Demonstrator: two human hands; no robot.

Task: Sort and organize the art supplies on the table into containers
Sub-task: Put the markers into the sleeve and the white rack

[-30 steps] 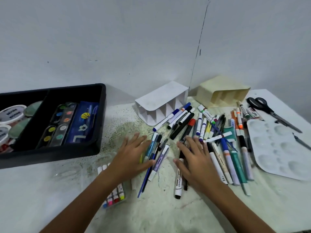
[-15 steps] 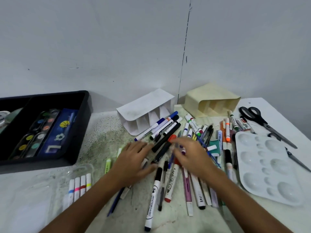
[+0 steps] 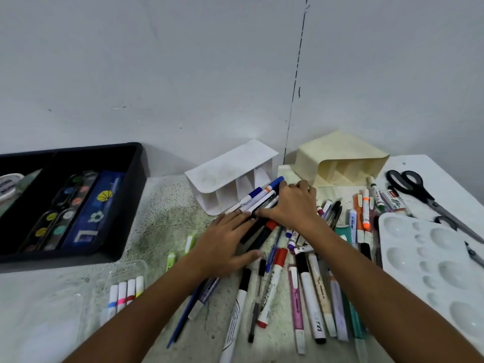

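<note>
White-barrelled markers (image 3: pixel 258 201) now sit bunched at the mouth of the white organizer (image 3: pixel 230 176) — the right hand (image 3: pixel 290 205) has reached forward, fingers curled over them. Left hand (image 3: pixel 225 241) lies flat, fingers straight, on pens just behind.

We can read almost nothing here. On the black-capped white marker (image 3: pixel 312 297) low in the pile, large dark letters near its lower end look like "ra"; the rest is cut off. The long white marker (image 3: pixel 234 317) beside it carries a printed label, too blurred to read. The round white lid (image 3: pixel 7 182) at the left edge bears dark lettering we cannot make out.
</note>
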